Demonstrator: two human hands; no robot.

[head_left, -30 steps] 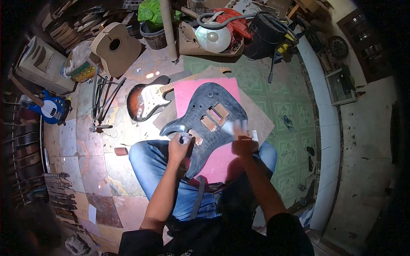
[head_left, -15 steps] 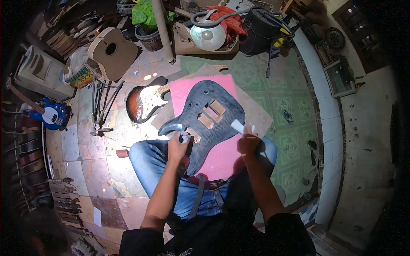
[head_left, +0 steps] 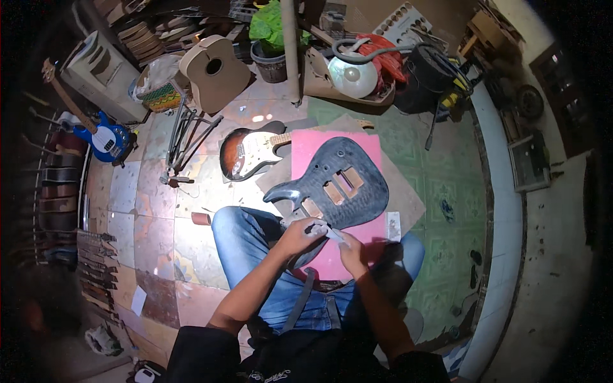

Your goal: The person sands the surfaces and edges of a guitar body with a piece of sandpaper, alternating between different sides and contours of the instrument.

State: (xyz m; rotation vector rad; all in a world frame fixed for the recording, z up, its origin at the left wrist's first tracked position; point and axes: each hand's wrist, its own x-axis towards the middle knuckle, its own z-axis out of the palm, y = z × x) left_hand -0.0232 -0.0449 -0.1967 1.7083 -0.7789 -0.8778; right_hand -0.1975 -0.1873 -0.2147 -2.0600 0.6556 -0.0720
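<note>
A dark grey electric guitar body (head_left: 357, 185) with bare wooden cavities lies on a pink sheet (head_left: 306, 152) over my lap. Above its near end, my two hands meet. My left hand (head_left: 299, 237) is closed around a small whitish and dark bundle (head_left: 317, 228) whose kind I cannot make out. My right hand (head_left: 352, 254) pinches a pale, thin strip (head_left: 334, 235) that looks like folded paper and touches the left fingers. Right of the guitar body, a flat white piece (head_left: 393, 226) rests at the pink sheet's edge.
A brown board (head_left: 408, 201) lies under the pink sheet. Left of it is a sunburst electric guitar (head_left: 250, 152); a reddish-brown roll (head_left: 201, 218) lies by my knee. Farther off stand a metal stand (head_left: 185, 147), an unfinished acoustic guitar body (head_left: 214, 80) and a black bucket (head_left: 421, 76).
My right hand has moved left, from beside the guitar body to my left hand, and now holds the pale strip. A white piece now lies on the right. The view has shifted.
</note>
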